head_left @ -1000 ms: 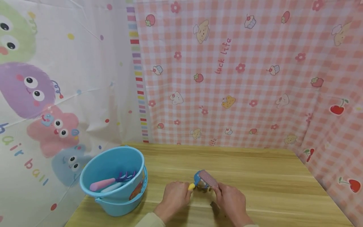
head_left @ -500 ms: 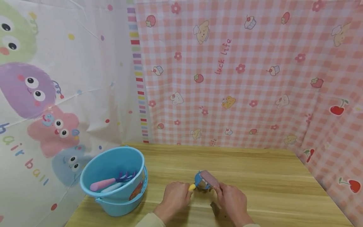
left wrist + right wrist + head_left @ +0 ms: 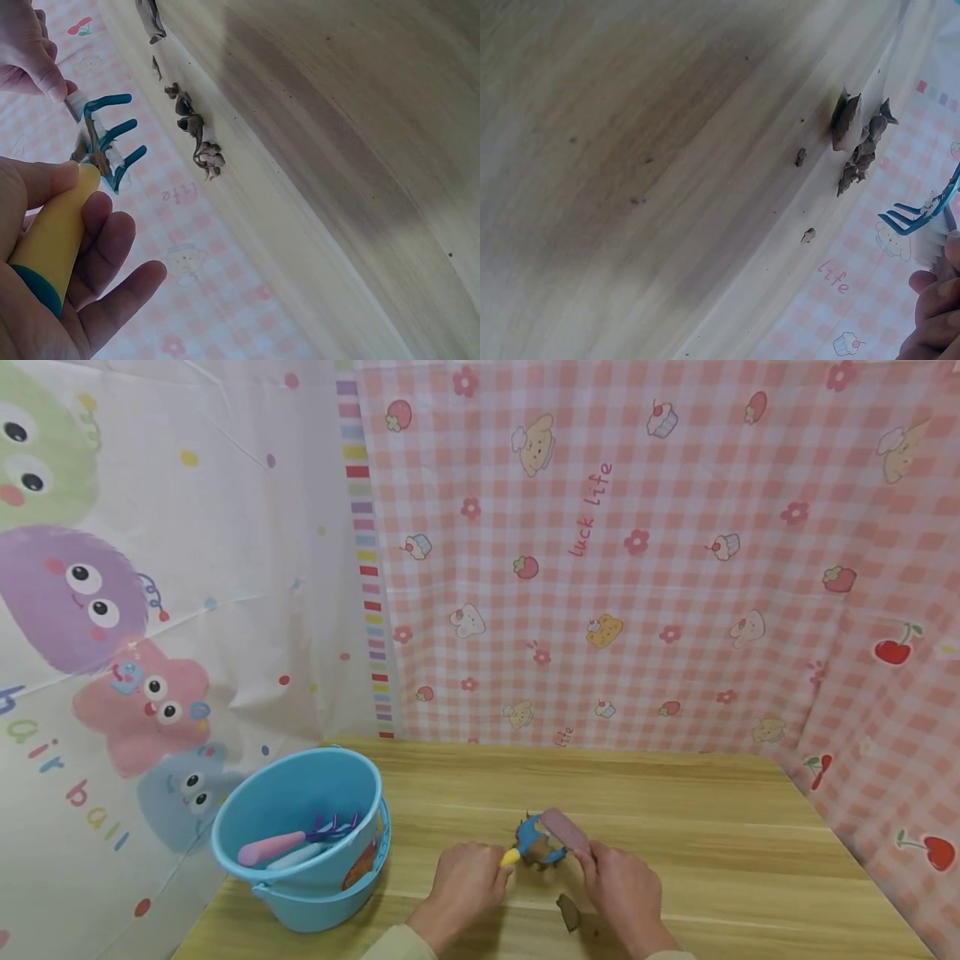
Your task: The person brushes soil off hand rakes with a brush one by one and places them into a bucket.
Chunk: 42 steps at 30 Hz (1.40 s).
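My left hand [image 3: 467, 881] grips the yellow handle of a small hand rake [image 3: 56, 232]. The rake's blue tines point away from the palm, and brown muddy residue clings to their base in the left wrist view. In my right hand [image 3: 624, 889] is a pinkish brush [image 3: 566, 831], its back facing up in the head view. White bristles [image 3: 930, 247] show against the rake head in the right wrist view. Below the tools, brown clumps [image 3: 196, 135] lie on the wooden table, and a larger brown piece [image 3: 567, 912] sits nearer me.
At the left stands a light-blue bucket [image 3: 330, 902] holding a pink-handled purple fork tool [image 3: 273, 847] and a pale blue item. Small crumbs dot the wooden table [image 3: 712, 827]. A patterned cloth [image 3: 600, 577] hangs along the back.
The brush and right hand have shifted slightly right across the rake, uncovering more of its blue head. My left hand has barely moved. The bucket stays put.
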{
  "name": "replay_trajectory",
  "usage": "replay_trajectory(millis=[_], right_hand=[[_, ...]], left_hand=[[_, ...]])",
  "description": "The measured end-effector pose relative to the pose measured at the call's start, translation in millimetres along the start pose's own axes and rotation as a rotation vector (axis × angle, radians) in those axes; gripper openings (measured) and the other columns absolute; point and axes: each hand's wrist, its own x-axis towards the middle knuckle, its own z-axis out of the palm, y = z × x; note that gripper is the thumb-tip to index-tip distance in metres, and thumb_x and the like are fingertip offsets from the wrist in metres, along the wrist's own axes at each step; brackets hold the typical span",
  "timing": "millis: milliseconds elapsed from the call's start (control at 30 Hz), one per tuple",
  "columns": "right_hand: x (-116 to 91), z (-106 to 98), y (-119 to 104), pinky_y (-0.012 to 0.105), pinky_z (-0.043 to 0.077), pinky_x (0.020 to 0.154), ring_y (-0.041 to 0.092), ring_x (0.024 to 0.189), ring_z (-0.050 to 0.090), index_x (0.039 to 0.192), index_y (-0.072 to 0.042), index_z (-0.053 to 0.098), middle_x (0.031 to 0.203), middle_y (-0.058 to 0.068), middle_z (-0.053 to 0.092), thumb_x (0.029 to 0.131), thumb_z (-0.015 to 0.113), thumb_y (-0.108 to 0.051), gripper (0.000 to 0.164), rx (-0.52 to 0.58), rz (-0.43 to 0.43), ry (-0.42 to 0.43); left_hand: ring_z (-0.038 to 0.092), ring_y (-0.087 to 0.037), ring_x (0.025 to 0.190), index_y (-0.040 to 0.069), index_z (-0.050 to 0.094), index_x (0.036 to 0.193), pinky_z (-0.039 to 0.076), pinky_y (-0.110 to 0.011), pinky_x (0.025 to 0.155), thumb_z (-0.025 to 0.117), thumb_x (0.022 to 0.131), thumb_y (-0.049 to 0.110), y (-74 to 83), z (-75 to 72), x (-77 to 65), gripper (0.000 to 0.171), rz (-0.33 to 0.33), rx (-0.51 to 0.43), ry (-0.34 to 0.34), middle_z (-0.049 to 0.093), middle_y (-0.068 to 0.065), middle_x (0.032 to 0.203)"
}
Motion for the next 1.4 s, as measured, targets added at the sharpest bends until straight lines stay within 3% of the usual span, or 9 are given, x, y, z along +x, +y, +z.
replay_trajectory(millis=[167, 400, 600, 733, 933, 1267, 1400], right_hand=[[0.7, -0.9, 0.6, 0.040, 0.040, 0.043, 0.022, 0.053, 0.056, 0.078, -0.015, 0.066, 0.064, 0.002, 0.062, 0.093, 0.069, -0.030, 0.021, 0.002, 0.007, -0.018], [0.7, -5.1, 2.1, 0.045, 0.044, 0.046, 0.030, 0.062, 0.065, 0.095, -0.010, 0.073, 0.075, 0.010, 0.069, 0.095, 0.066, -0.031, 0.022, 0.011, 0.064, -0.041], [-4.3, -7.8, -5.8, 0.039, 0.047, 0.047, 0.017, 0.061, 0.062, 0.108, -0.010, 0.075, 0.081, 0.004, 0.072, 0.094, 0.068, -0.028, 0.024, 0.074, -0.002, -0.069], [-7.5, -6.9, -5.0, 0.037, 0.048, 0.048, 0.018, 0.063, 0.064, 0.105, -0.010, 0.076, 0.083, 0.004, 0.073, 0.093, 0.070, -0.026, 0.021, 0.058, 0.020, -0.103], [-5.5, -4.6, 4.4, 0.039, 0.044, 0.045, 0.019, 0.059, 0.061, 0.098, -0.011, 0.076, 0.078, 0.005, 0.072, 0.093, 0.069, -0.026, 0.017, 0.021, 0.039, -0.077], [-1.2, -8.2, 20.2, 0.049, 0.045, 0.048, 0.035, 0.064, 0.065, 0.095, -0.010, 0.071, 0.078, 0.012, 0.069, 0.094, 0.065, -0.026, 0.017, -0.014, 0.101, -0.079], [-1.1, -9.5, 7.9, 0.045, 0.045, 0.045, 0.030, 0.060, 0.064, 0.101, -0.010, 0.074, 0.077, 0.010, 0.070, 0.094, 0.068, -0.027, 0.019, 0.022, 0.040, -0.009]], left_hand=[[0.038, -0.006, 0.046, 0.020, 0.049, 0.060, 0.032, -0.024, 0.042, 0.073, 0.085, 0.027, -1.2, 0.8, -2.6, 0.035, -0.009, 0.006, 0.004, 0.042, 0.009, 0.053], [0.037, -0.006, 0.046, 0.019, 0.053, 0.062, 0.031, -0.023, 0.041, 0.073, 0.086, 0.028, -5.3, 0.5, -2.7, 0.032, -0.026, 0.021, -0.037, 0.042, 0.009, 0.053], [0.037, -0.006, 0.046, 0.020, 0.051, 0.061, 0.032, -0.024, 0.042, 0.072, 0.086, 0.026, -6.4, 0.9, -0.1, 0.033, -0.024, 0.022, -0.054, 0.041, 0.009, 0.053], [0.036, -0.005, 0.046, 0.020, 0.052, 0.061, 0.031, -0.024, 0.042, 0.071, 0.087, 0.026, -4.2, 1.4, 1.1, 0.033, -0.019, 0.003, -0.060, 0.041, 0.010, 0.053], [0.036, -0.005, 0.046, 0.020, 0.051, 0.061, 0.030, -0.023, 0.041, 0.071, 0.087, 0.026, -0.9, 2.2, 0.9, 0.034, -0.022, -0.004, -0.052, 0.040, 0.010, 0.052], [0.037, -0.005, 0.046, 0.020, 0.052, 0.062, 0.031, -0.024, 0.041, 0.071, 0.087, 0.025, -4.8, 1.2, 0.3, 0.032, -0.035, 0.001, -0.051, 0.041, 0.010, 0.052], [0.037, -0.005, 0.046, 0.020, 0.055, 0.063, 0.032, -0.024, 0.043, 0.072, 0.086, 0.027, -5.2, -0.1, 2.3, 0.030, -0.035, 0.021, -0.068, 0.041, 0.010, 0.053]])
